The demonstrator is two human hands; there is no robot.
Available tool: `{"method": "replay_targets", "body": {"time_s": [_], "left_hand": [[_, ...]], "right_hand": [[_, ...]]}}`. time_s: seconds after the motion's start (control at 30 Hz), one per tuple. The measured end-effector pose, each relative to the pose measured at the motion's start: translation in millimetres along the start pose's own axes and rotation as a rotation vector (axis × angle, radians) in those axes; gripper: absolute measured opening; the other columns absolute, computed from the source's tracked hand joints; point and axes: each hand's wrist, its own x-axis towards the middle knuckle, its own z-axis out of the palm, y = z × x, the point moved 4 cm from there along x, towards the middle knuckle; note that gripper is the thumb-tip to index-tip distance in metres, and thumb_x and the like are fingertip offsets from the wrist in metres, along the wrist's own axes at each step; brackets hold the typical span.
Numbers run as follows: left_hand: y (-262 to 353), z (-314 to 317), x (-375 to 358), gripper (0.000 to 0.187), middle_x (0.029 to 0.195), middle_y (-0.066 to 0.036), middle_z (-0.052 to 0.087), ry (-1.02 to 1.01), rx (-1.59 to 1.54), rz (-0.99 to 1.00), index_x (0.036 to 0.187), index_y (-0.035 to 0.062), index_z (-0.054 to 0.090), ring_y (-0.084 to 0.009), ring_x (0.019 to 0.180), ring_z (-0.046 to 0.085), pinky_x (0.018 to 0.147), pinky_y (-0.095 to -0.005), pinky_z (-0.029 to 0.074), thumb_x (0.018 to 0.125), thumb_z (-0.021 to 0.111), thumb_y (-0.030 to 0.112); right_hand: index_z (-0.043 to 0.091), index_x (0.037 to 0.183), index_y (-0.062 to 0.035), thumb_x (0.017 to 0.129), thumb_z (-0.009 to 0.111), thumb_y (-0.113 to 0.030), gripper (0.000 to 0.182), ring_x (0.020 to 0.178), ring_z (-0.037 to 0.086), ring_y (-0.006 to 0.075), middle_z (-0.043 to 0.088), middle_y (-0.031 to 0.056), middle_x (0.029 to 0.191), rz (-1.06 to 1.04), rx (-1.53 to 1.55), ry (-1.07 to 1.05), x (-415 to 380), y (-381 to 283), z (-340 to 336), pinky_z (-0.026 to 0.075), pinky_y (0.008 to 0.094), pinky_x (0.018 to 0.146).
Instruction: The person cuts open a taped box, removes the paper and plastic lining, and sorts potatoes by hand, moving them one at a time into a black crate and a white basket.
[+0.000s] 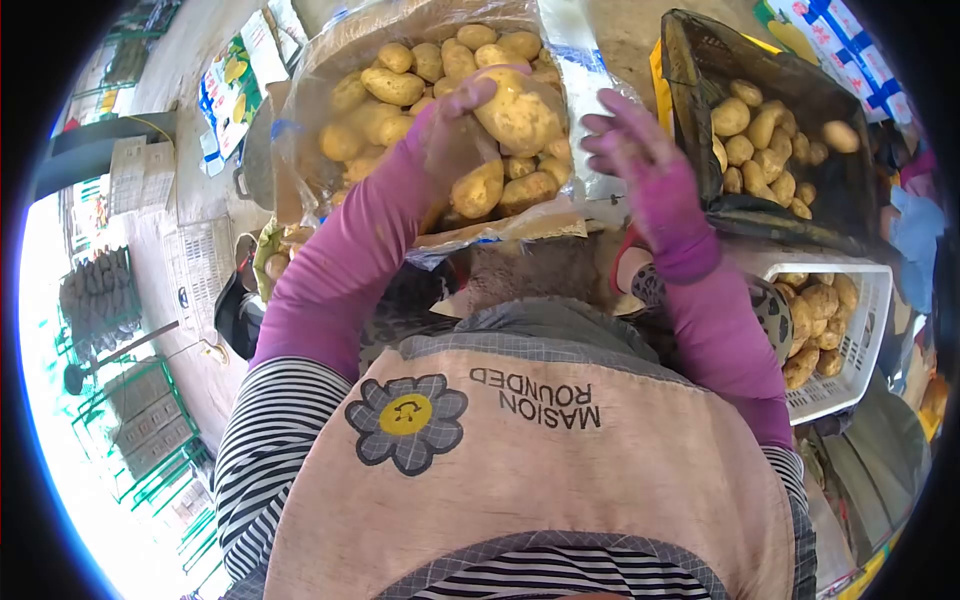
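My left hand [448,142] is closed around a large potato [522,112], above a cardboard box [520,232] lined with clear plastic. Many potatoes [394,86] lie heaped inside that box, and a smaller potato [477,190] sits just below my left palm. To the right of the box's edge, my right hand [640,150] hangs with its fingers spread and nothing in them. It is nearest to the plastic liner [590,100] folded over that side. Purple sleeves cover both forearms.
A dark crate [690,110] with potatoes stands at the upper right. Below it, a white plastic crate [872,345] holds more potatoes. Printed cartons [850,50] lie at the far right edge. Another person's blue clothing [915,240] shows at the right.
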Motion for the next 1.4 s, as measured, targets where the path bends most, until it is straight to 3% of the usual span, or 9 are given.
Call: {"method": "replay_targets", "body": {"time_s": [0.17,0.57,0.6,0.7,0.83,1.0,1.27,1.33,1.4], "left_hand": [[-0.1,53.2,-11.7,0.048,0.129,-0.015,0.053,-0.296,1.201,0.429,0.135,0.0012,0.044,-0.0277,0.121,0.052,0.102,-0.0375,0.042,0.095,0.054,0.027],[0.7,58.0,-37.0,0.063,0.137,-0.017,0.046,-0.094,0.503,0.209,0.137,0.0022,0.040,-0.0290,0.130,0.043,0.108,-0.0409,0.036,0.079,0.061,0.015],[5.7,55.1,-35.1,0.066,0.138,-0.017,0.045,-0.080,0.472,0.231,0.138,0.0021,0.039,-0.0293,0.131,0.042,0.109,-0.0418,0.035,0.077,0.061,0.014],[14.1,59.2,-32.2,0.069,0.136,-0.017,0.046,-0.116,0.268,0.279,0.136,0.0007,0.039,-0.0273,0.130,0.043,0.110,-0.0387,0.035,0.067,0.049,-0.001],[5.1,79.2,-22.4,0.072,0.140,-0.019,0.042,-0.181,0.417,0.336,0.141,0.0004,0.034,-0.0287,0.134,0.037,0.111,-0.0396,0.032,0.075,0.060,0.011],[-22.5,70.7,-8.2,0.058,0.134,-0.017,0.045,0.006,0.940,0.412,0.143,0.0010,0.032,-0.0232,0.127,0.043,0.104,-0.0358,0.040,0.095,0.055,0.025],[-4.1,14.2,38.2,0.037,0.099,-0.011,0.065,0.234,0.853,0.027,0.126,-0.0004,0.055,-0.0163,0.078,0.061,0.076,-0.0300,0.053,0.094,0.052,0.017],[4.9,-61.6,73.2,0.038,0.103,-0.012,0.066,0.376,0.946,0.219,0.130,0.0065,0.054,-0.0196,0.082,0.064,0.079,-0.0316,0.054,0.092,0.052,0.012],[17.8,-121.9,103.0,0.052,0.124,-0.013,0.059,0.435,1.545,-0.167,0.140,0.0169,0.045,-0.0233,0.105,0.061,0.090,-0.0374,0.051,0.090,0.052,0.007]], "right_hand": [[0.054,0.124,0.0009,0.086,0.068,-0.027,0.049,0.105,0.061,0.0316,0.059,0.0215,0.118,-0.457,-0.427,0.095,-9.7,8.8,7.8,0.047,0.0358,0.095],[0.062,0.118,-0.0028,0.094,0.056,-0.014,0.026,0.088,0.060,0.0121,0.065,0.0071,0.099,-0.089,-0.243,0.083,-2.8,8.3,-18.6,0.048,0.0257,0.080],[0.058,0.123,-0.0039,0.095,0.058,-0.017,0.031,0.097,0.060,0.0135,0.063,0.0087,0.108,-0.598,-0.762,0.187,-0.9,-5.3,-23.6,0.049,0.0270,0.085],[0.056,0.126,-0.0042,0.095,0.058,-0.021,0.035,0.107,0.060,0.0164,0.060,0.0093,0.118,-0.529,-0.478,0.148,-1.5,-0.6,-27.3,0.048,0.0284,0.091],[0.044,0.135,-0.0028,0.095,0.058,-0.028,0.049,0.109,0.059,0.0198,0.057,0.0143,0.122,0.332,0.452,-0.291,-30.2,-16.0,9.8,0.050,0.0278,0.093],[0.035,0.139,-0.0035,0.086,0.069,-0.017,0.065,0.117,0.051,0.0181,0.045,0.0139,0.132,-0.446,-0.156,-0.072,-11.6,-9.6,-13.8,0.049,0.0308,0.095],[0.043,0.131,-0.0007,0.087,0.064,-0.023,0.053,0.107,0.058,0.0236,0.053,0.0140,0.121,-0.027,0.566,0.148,2.5,15.8,-35.3,0.053,0.0371,0.090],[0.043,0.128,0.0014,0.089,0.059,-0.033,0.054,0.102,0.059,0.0272,0.055,0.0164,0.117,-0.033,0.789,0.336,19.0,34.9,-80.2,0.055,0.0373,0.086],[0.039,0.131,0.0040,0.091,0.052,-0.046,0.065,0.097,0.059,0.0318,0.056,0.0205,0.114,0.033,1.104,0.646,29.6,57.6,-115.8,0.056,0.0400,0.079]]}}
